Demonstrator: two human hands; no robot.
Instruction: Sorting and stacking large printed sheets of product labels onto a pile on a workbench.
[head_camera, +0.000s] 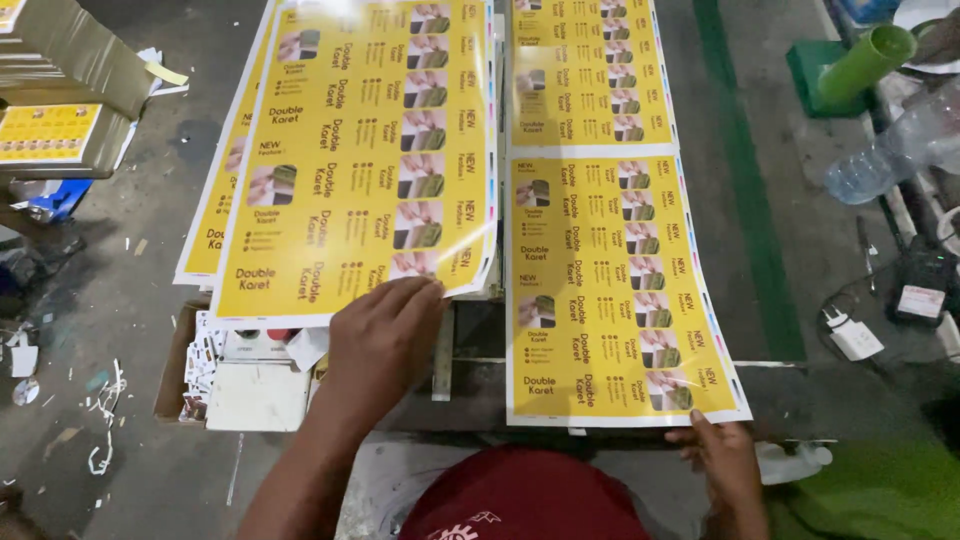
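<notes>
A: L hand (385, 335) pose?
B: Palm down, fingers bent, tips on near edge of glossy yellow sheet stack (360, 150), 10 o'clock side. Pinch or just press, can't tell.
A: R hand (725, 460)?
B: 5 o'clock, fingers pinching near edge of right yellow sheet (610, 290).
A: Axis?
B: Both sheets run long 6–12 o'clock

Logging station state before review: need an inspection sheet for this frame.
Surface: grey worktop, dusty, green stripe.
Job's things: left stack of yellow printed sheets; right yellow sheet, another beyond it.
Clutter: clear plastic bottle, green tube, paper scraps on floor.
Grippers: left hand rests on the stack's near edge; right hand grips the right sheet's near corner.
Cables: white charger, dark cable.
Surroundings: cardboard boxes at left.
</notes>
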